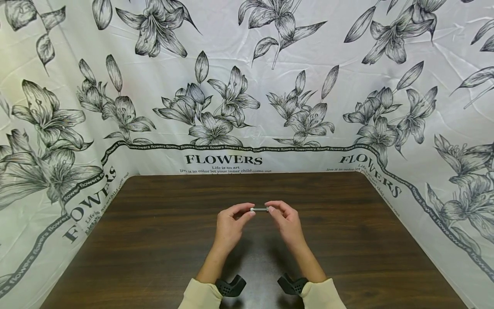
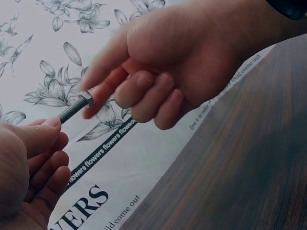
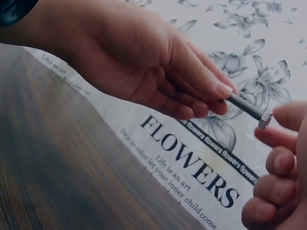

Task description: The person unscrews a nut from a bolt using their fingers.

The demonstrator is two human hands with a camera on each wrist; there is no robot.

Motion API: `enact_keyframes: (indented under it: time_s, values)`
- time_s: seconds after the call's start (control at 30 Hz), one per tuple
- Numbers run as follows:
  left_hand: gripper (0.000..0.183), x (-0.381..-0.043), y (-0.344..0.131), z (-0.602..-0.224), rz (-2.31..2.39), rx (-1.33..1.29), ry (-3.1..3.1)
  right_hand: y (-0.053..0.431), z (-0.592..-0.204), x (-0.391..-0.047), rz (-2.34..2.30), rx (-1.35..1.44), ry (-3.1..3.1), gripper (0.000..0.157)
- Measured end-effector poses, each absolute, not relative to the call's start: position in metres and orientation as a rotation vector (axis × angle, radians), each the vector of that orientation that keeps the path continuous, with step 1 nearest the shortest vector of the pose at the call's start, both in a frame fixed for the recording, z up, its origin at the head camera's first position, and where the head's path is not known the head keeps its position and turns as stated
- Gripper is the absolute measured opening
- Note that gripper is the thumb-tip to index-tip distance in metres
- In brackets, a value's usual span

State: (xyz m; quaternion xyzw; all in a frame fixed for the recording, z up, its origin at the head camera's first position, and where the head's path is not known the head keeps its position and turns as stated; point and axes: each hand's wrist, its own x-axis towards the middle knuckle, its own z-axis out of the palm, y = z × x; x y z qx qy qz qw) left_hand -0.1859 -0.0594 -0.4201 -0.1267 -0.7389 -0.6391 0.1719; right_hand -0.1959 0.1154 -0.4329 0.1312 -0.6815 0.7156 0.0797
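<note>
A grey metal bolt with a threaded shaft is held level above the table, between both hands. My left hand pinches one end of the shaft between thumb and fingertips; that end is partly hidden. At the other end sits a hexagonal piece; whether it is the bolt's head or a nut I cannot tell. The thumb and index finger of my right hand close about this hexagonal end, seen too in the right wrist view. My right hand's other fingers are curled and hold nothing.
Below the hands lies a dark brown wood-grain table. A white cloth printed with flowers and lettering hangs round its back and sides. Each wrist wears a black device, the left one and the right one, near light sleeves.
</note>
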Motion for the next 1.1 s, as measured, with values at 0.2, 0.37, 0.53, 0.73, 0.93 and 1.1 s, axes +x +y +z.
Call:
enact_keyframes:
  time_s: [0.2, 0.37, 0.53, 0.73, 0.93, 1.1]
  values:
    - [0.018, -0.196, -0.061, -0.437, -1.83, -0.372, -2.079, 0.11, -0.412, -0.184, 2.11, 0.257, -2.099, 0.023]
    - [0.017, -0.197, -0.06, -0.439, -1.815, -0.39, -2.085, 0.109, -0.41, -0.183, 2.095, 0.23, -2.126, 0.025]
    - [0.017, -0.195, -0.059, -0.434, -1.795, -0.352, -2.119, 0.11, -0.411, -0.184, 2.098, 0.254, -2.12, 0.024]
    - [0.017, -0.179, -0.058, -0.409, -1.787, -0.374, -2.115, 0.11, -0.411, -0.184, 2.119, 0.296, -2.086, 0.018]
    - [0.017, -0.175, -0.06, -0.403, -1.793, -0.388, -2.101, 0.111, -0.41, -0.183, 2.141, 0.354, -2.064, 0.019]
    - [0.017, -0.176, -0.061, -0.404, -1.785, -0.381, -2.084, 0.111, -0.42, -0.188, 2.173, 0.446, -1.979, 0.016]
